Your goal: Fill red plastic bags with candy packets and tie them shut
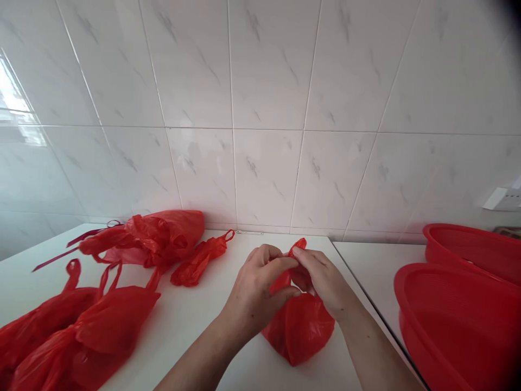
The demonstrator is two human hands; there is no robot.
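Note:
Between my hands is a red plastic bag (299, 331), its full lower part just over or on the white table and its handles gathered at the top. My left hand (264, 285) pinches the bag's upper part, thumb and forefinger pointing right. On the other side my right hand (319, 277) grips the same handles, with a tip of red plastic poking up above the fingers. The fingertips partly cover the gathered plastic, so I cannot tell whether it is knotted.
Red plastic bags (93, 326) lie at the front left. More bags (158, 236) are heaped by the tiled wall, with a dark red ribbon (55, 259) beside them. A small crumpled bag (201, 260) lies nearby. Two red basins (415, 271) (443, 232) stand right of the table's seam.

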